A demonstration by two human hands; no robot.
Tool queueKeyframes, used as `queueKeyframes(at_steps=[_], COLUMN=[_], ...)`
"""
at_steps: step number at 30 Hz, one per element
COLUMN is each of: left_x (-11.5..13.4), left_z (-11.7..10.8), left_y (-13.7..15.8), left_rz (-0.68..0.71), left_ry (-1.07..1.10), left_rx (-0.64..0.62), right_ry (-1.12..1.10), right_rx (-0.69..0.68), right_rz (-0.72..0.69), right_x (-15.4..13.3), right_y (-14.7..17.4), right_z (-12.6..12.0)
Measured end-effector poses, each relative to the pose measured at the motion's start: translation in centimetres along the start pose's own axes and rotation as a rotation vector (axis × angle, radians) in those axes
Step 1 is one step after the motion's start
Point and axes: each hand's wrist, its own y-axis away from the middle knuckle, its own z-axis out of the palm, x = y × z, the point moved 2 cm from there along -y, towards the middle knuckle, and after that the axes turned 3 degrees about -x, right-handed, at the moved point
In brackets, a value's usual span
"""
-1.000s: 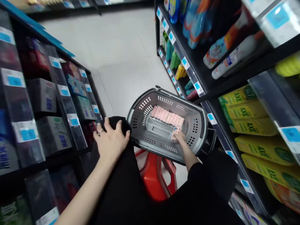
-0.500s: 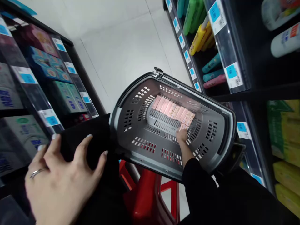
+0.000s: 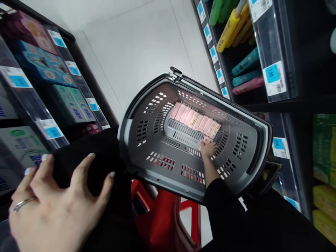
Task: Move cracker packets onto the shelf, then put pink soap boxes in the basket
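My right hand (image 3: 209, 149) reaches down into a grey shopping basket (image 3: 178, 164). Its fingers and thumb are around a small pink box (image 3: 207, 139) near the basket's bottom right, partly covered by the hand. Beside it, a row of several pink boxes (image 3: 193, 117) lies side by side along the far part of the slotted bottom. At the lower left, my left hand (image 3: 57, 199), with a ring on one finger, is held with fingers spread and bent, holding nothing. Black cloth lies behind it.
A red plastic stool (image 3: 162, 220) stands under the near side of the basket. Shelves of boxed goods (image 3: 73, 103) rise on the left. On the right, a shelf holds yellow bottles (image 3: 231, 29) behind price labels. Pale floor tiles (image 3: 136, 49) stretch beyond.
My right hand has shifted slightly right at the pink box, and its fingers have spread around it. My left hand appears lower and further left. The view has shifted a little.
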Motion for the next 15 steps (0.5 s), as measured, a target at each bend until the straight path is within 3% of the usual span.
queueKeyframes(at_steps=[13, 15], left_x=[0.2, 0.4], left_z=[0.2, 0.2], left_y=[0.1, -0.1], left_rz=[0.016, -0.008], left_ry=[-0.025, -0.007], left_rx=[0.008, -0.044], right_ry=[-0.127, -0.148], right_rx=[-0.118, -0.131], right_rz=[0.085, 0.093], right_x=[-1.6, -1.7], right_y=[-0.4, -0.3], right_z=[-0.2, -0.5])
